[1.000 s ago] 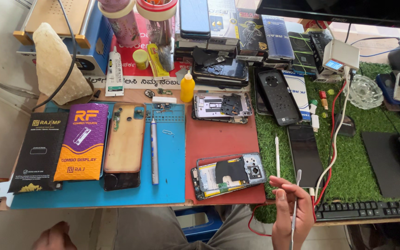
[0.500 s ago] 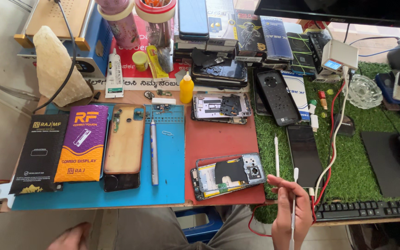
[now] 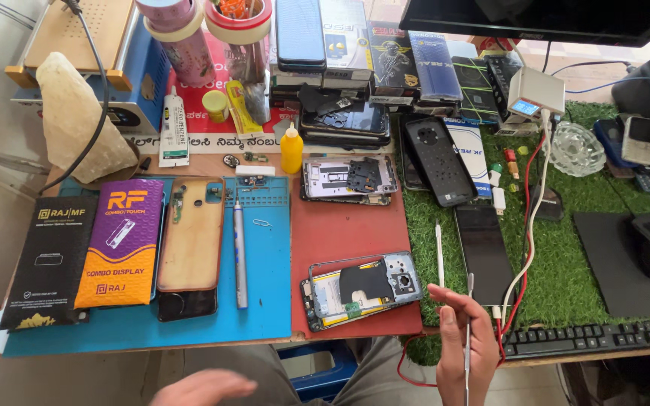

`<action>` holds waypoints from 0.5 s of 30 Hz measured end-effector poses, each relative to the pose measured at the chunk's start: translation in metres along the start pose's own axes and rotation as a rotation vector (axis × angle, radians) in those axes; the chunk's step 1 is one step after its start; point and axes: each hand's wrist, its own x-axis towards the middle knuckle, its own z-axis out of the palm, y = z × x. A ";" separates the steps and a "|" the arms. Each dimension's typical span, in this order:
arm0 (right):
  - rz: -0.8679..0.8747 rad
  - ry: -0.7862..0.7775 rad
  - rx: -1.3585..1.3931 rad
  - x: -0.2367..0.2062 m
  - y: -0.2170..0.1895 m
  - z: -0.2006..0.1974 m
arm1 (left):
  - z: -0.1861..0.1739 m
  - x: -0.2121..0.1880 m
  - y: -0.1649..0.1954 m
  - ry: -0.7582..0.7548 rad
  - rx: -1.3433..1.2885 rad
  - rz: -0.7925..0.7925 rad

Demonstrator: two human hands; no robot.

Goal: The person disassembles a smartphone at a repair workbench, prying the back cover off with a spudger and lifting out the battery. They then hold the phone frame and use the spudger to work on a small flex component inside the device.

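Red mat, centre of bench: an opened phone with its back removed lies near the mat's front edge, tilted, bare mat behind it. Blue mat to its left: a silver screwdriver lies lengthwise, clear strip on either side. Right hand, at the bench's front edge beside the keyboard: fingers closed around a thin metal tool held upright, just right of the opened phone, not touching it. White stylus on the green turf just beyond. Left hand, below the bench edge over the lap: blurred, fingers loose and spread, holding nothing.
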 end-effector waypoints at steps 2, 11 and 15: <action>-0.024 -0.025 -0.007 -0.003 0.004 -0.003 | -0.010 0.016 0.056 0.326 0.067 0.530; 0.103 0.012 0.174 -0.006 0.028 -0.007 | -0.025 0.103 0.203 0.577 0.332 0.674; 0.114 0.002 0.202 -0.008 0.033 -0.014 | -0.020 0.114 0.204 0.434 0.394 0.478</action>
